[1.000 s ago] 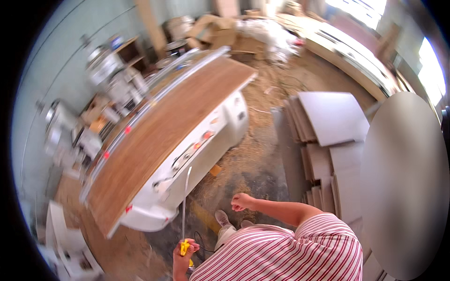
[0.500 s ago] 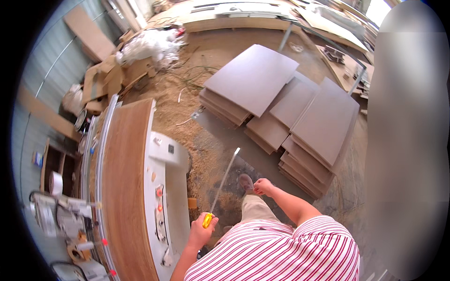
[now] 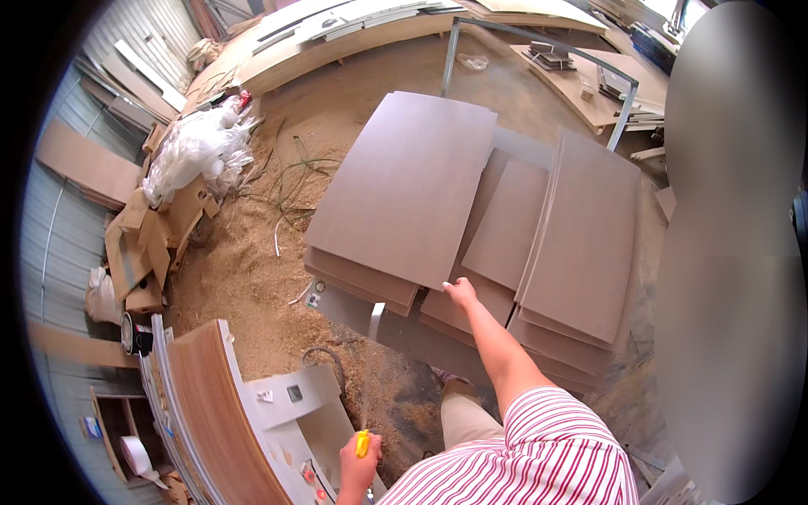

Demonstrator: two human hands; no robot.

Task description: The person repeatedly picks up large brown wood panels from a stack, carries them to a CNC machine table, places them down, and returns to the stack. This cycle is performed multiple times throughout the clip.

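My left hand (image 3: 359,467) is closed around a yellow tape measure (image 3: 363,443) at the lower middle. Its pale blade (image 3: 369,370) runs out away from me, with the free end above the floor near the panels. With my right arm stretched forward, my right hand (image 3: 460,293) is at the near right corner of a large brown panel (image 3: 404,185). The thumb shows at the panel's corner and the other fingers are curled, partly hidden. This panel lies on top of the left stack. To its right are more brown panels (image 3: 581,236), stacked unevenly and overlapping.
A wood-faced workpiece (image 3: 204,404) and a white machine part (image 3: 295,394) stand at lower left. Sawdust (image 3: 244,252) covers the floor, with cardboard (image 3: 151,244) and white plastic wrap (image 3: 202,147) beyond. A metal frame (image 3: 539,44) rises behind the stacks. A blurred patch hides the right side.
My right hand has moved from beside my leg forward to the panel's corner. The view has shifted toward the stacks, and the left hand with the tape measure now appears lower.
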